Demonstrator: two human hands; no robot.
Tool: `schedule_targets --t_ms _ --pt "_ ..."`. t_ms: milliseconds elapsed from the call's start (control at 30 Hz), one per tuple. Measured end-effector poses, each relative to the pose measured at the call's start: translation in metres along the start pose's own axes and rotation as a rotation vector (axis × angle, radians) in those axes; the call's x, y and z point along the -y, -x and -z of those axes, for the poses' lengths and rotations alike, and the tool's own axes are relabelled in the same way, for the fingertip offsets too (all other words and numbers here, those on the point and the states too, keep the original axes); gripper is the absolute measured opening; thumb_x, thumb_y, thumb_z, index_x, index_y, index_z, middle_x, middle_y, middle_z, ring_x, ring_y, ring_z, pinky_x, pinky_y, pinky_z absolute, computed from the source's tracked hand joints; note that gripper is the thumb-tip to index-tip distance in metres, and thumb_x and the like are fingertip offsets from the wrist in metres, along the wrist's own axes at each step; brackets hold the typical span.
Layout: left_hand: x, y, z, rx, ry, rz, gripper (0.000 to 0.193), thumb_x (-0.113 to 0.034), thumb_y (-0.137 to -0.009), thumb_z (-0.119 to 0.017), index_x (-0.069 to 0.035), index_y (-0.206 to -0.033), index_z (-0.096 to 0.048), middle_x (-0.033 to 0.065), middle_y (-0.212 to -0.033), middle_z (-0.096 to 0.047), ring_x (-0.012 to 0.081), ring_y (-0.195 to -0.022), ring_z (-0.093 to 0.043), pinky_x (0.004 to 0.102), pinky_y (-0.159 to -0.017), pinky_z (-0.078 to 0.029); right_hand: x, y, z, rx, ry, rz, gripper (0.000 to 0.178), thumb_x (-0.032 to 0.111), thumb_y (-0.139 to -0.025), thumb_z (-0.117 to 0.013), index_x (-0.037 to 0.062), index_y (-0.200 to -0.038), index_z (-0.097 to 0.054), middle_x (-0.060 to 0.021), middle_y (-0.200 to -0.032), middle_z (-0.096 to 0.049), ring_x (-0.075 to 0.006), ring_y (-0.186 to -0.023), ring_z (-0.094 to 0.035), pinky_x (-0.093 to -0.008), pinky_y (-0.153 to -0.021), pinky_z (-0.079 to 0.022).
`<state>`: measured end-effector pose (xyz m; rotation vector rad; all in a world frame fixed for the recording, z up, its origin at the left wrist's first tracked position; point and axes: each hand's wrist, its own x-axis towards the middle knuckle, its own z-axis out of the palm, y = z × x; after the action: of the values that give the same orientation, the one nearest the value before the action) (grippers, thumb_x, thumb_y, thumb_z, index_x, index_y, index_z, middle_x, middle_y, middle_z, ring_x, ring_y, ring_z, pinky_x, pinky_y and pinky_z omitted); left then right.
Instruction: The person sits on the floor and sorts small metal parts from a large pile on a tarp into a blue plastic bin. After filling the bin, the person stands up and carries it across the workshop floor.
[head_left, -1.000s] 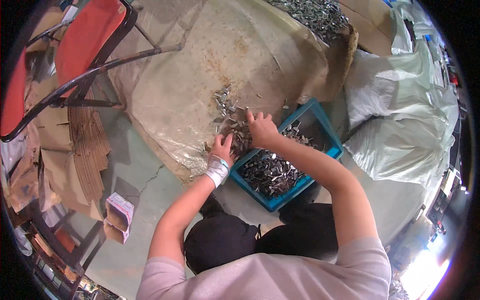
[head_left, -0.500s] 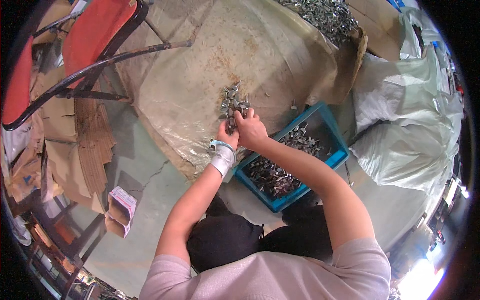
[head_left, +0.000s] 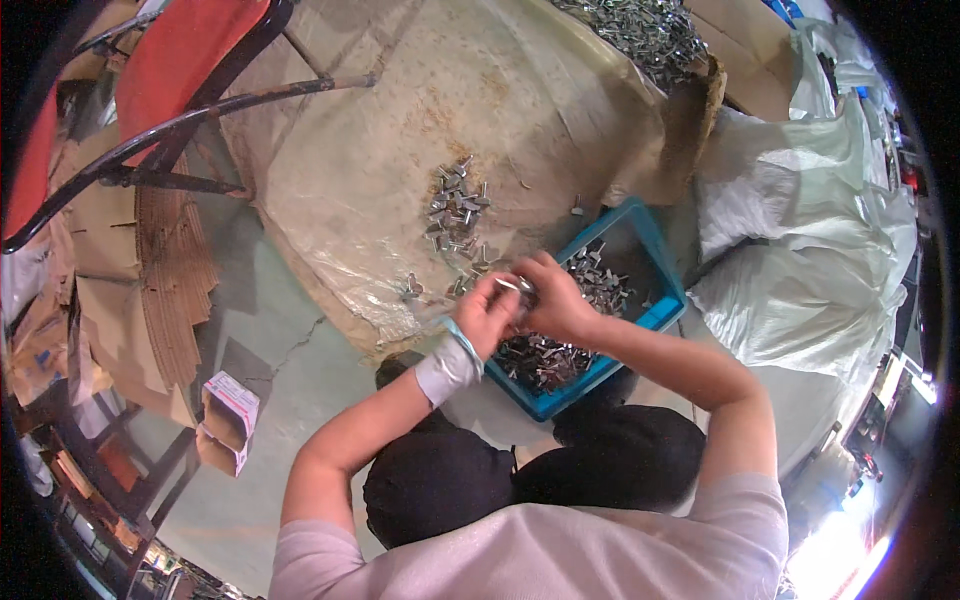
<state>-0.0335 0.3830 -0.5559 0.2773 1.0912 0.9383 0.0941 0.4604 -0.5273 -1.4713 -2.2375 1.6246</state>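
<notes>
My left hand, with a pale band at its wrist, and my right hand are closed together around a few shiny small metal pieces. The fingers are slightly blurred and hide how many they hold. Beneath them and to the right stands a blue plastic crate, tilted in view and partly filled with similar metal pieces. Just beyond my hands, a small heap of loose metal pieces lies on a crinkled plastic sheet. My right forearm passes over the crate's near side.
A larger metal heap lies at the far right beside cardboard. White sacks stand right of the crate. At left are a red chair with a black frame, stacked cardboard and a small open carton.
Both hands have moved right and nearer to me, from the heap on the sheet to the crate's left edge, carrying metal pieces. Several pieces remain spread on the sheet.
</notes>
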Motion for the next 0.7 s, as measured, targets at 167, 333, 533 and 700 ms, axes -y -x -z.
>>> schedule_targets --t_ms 167,333,533,700 --pt "0.02 0.004 -0.014 0.369 -0.743 -0.139 0.048 -0.016 -0.081 -0.057 -0.007 -0.125 -0.039 0.013 -0.11 -0.05 0.0186 -0.095 -0.053 0.0297 -0.07 -0.053 -0.035 0.046 0.036 0.413 0.272 -0.089 0.049 0.01 -0.058 -0.07 0.0051 -0.104 -0.054 -0.0149 -0.097 -0.051 -0.0343 -0.093 -0.051 -0.0389 -0.082 -0.042" --pt "0.0 -0.013 0.014 0.085 -0.921 -0.276 0.042 -0.012 -0.073 -0.064 -0.007 -0.113 -0.052 0.0108 -0.093 -0.06 0.0172 -0.064 -0.06 0.0284 -0.062 -0.049 -0.053 -0.041 0.075 -0.257 0.524 -0.023 0.016 0.017 -0.07 -0.062 0.0101 -0.084 -0.058 -0.0095 -0.082 -0.059 -0.0317 -0.083 -0.056 -0.0397 -0.073 -0.046" --pt "0.008 -0.03 0.078 -0.066 -1.462 -0.545 0.045 -0.007 -0.069 -0.065 -0.01 -0.111 -0.051 0.0132 -0.107 -0.05 0.0294 -0.095 -0.051 0.035 -0.076 -0.047 -0.086 -0.116 0.056 -0.08 0.838 -0.31 0.015 0.016 -0.077 -0.051 0.0098 -0.087 -0.058 -0.0125 -0.089 -0.063 -0.0303 -0.087 -0.06 -0.0407 -0.072 -0.048" --pt "0.013 -0.037 0.065 0.072 -1.707 -0.224 0.064 -0.002 -0.065 -0.06 -0.024 -0.123 -0.042 0.0126 -0.128 -0.033 0.0332 -0.113 -0.039 0.0375 -0.091 -0.04 -0.093 -0.11 0.04 -0.097 0.767 -0.303 0.019 0.015 -0.077 -0.052 0.0077 -0.094 -0.057 -0.0134 -0.095 -0.061 -0.0315 -0.089 -0.06 -0.0377 -0.073 -0.049"
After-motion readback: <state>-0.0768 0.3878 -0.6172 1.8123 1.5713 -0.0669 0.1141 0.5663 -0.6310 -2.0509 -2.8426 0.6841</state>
